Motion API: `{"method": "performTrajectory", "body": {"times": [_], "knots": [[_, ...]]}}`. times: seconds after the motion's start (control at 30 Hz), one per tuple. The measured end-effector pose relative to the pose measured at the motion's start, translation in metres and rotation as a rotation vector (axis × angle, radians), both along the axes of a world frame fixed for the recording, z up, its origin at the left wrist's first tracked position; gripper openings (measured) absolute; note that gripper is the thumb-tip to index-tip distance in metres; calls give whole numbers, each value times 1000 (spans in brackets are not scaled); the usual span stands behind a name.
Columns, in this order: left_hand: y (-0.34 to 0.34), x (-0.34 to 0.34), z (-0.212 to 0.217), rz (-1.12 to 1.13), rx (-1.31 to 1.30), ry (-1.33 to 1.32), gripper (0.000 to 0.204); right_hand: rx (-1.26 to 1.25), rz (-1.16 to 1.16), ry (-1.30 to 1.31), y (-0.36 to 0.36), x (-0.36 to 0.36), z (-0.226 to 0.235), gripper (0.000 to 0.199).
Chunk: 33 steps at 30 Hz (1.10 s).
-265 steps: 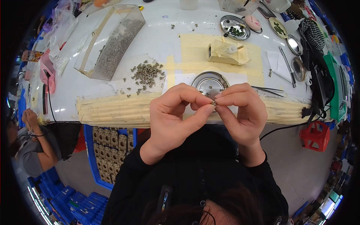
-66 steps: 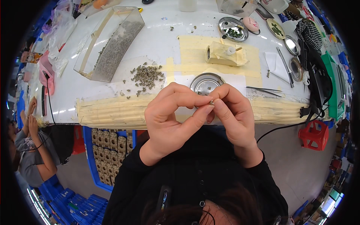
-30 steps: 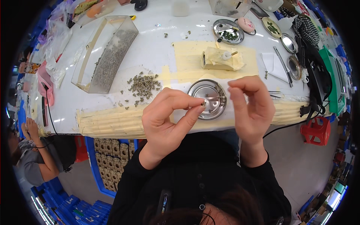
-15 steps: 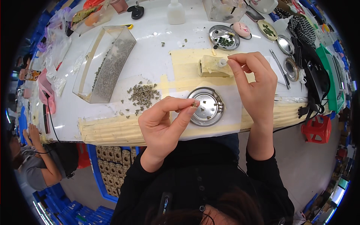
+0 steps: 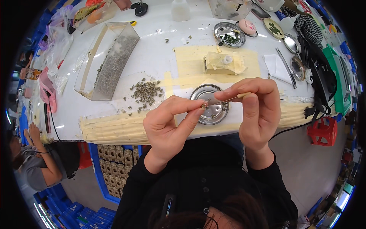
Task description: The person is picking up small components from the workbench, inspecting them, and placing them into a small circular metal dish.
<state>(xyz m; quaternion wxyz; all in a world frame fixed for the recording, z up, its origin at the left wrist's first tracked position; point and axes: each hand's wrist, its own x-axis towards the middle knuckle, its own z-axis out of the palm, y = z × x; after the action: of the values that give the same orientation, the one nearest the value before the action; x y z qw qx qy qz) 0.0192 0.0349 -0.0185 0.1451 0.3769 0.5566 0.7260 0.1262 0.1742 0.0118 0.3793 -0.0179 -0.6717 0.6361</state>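
Left hand (image 5: 171, 124) pinches a tiny greenish bud (image 5: 204, 106) above the round metal dish (image 5: 211, 109); right hand (image 5: 254, 110) grips a thin stick (image 5: 228, 99) touching it; steady, light pressure seems wise.

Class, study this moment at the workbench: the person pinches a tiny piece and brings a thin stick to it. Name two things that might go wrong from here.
1. The small piece, pinched only by the left hand fingertips, may slip; it sits above the round metal dish, near the table edge, so it might bounce off.
2. The thin stick in the right hand could jab a fingertip.
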Motion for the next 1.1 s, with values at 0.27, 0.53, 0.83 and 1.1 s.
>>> {"method": "performTrajectory", "body": {"times": [0.27,0.53,0.83,1.1], "knots": [[-1,1,2,24,-10,86,22,12,8,-18,-10,-2,-5,19],[-1,2,2,46,-17,135,22,91,-29,-42,-11,-1,-4,19],[-1,3,2,53,-35,133,23,92,-24,-28,-10,-1,-5,17],[-1,2,2,55,-38,137,23,130,-26,-53,-9,-1,-5,18]]}}
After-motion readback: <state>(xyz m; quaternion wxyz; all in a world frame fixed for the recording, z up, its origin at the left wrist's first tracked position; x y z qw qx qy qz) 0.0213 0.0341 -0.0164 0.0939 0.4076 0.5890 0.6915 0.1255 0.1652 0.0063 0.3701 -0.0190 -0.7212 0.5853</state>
